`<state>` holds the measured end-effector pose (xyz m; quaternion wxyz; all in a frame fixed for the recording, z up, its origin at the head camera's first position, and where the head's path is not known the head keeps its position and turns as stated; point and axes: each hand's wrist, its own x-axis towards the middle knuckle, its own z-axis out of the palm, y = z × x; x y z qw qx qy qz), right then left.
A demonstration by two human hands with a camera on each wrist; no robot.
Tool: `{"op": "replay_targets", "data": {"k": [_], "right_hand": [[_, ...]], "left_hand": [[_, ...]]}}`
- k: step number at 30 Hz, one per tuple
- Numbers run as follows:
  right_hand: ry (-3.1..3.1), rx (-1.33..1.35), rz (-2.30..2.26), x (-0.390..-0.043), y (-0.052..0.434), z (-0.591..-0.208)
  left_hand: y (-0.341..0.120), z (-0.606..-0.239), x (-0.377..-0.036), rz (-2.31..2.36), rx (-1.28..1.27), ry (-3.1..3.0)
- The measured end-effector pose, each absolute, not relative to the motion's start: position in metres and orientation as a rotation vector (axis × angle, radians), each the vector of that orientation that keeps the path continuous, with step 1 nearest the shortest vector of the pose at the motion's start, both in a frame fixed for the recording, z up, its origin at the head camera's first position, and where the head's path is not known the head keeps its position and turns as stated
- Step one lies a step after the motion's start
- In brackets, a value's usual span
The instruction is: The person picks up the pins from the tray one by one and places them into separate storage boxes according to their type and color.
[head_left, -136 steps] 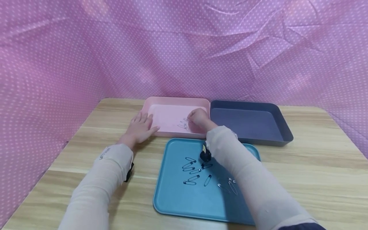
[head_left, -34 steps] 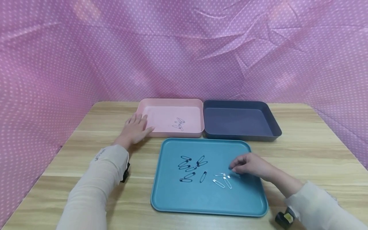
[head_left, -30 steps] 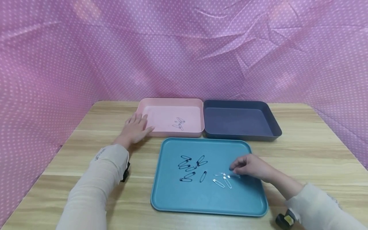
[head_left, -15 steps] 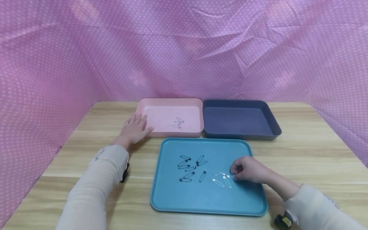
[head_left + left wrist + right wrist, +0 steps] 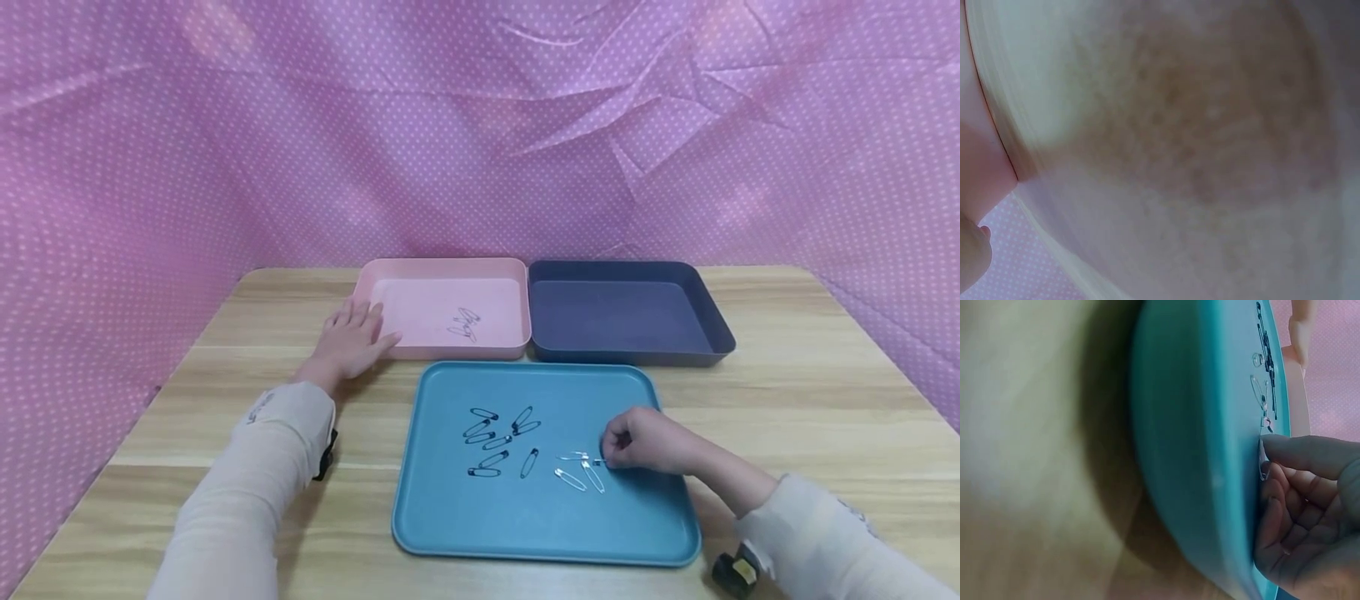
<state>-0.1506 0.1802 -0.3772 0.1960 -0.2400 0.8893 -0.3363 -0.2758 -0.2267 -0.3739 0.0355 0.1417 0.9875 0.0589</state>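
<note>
Fingers spread, my left hand (image 5: 347,340) rests at the left front corner of the pink tray (image 5: 442,351). Over the right part of the teal tray (image 5: 517,521), my right hand (image 5: 648,442) has curled fingers; in the right wrist view its thumb and fingers pinch a silver safety pin (image 5: 1263,464), partly covered. More silver safety pins (image 5: 570,479) lie just left of that hand. Several black safety pins (image 5: 529,462) are spread over the tray's left half. Inside the pink tray is a small heap of safety pins (image 5: 467,323).
A dark grey-blue tray (image 5: 630,357) stands right of the pink one, behind the teal tray. All three sit on a wood-grain table (image 5: 810,400). A pink dotted cloth (image 5: 480,150) hangs behind and along the sides.
My right hand has gone from the pink tray to the teal tray's right side. Over the last second its thumb and fingers have come together at a silver safety pin. The left hand stays put.
</note>
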Motion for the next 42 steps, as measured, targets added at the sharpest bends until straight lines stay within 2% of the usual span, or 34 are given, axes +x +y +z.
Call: {"op": "replay_targets", "data": {"k": [9, 16, 42], "right_hand": [[2.38, -0.518, -1.122, -0.158, 0.186, -0.376], [2.373, -0.52, -1.211, -0.166, 0.178, -0.372], [2.396, -0.533, -1.389, -0.235, 0.1, -0.342]], "left_hand": [[-0.227, -0.377, -0.278, 0.163, 0.427, 3.038], [-0.228, -0.379, -0.28, 0.147, 0.431, 3.037], [-0.228, -0.377, -0.278, 0.126, 0.431, 3.038]]}}
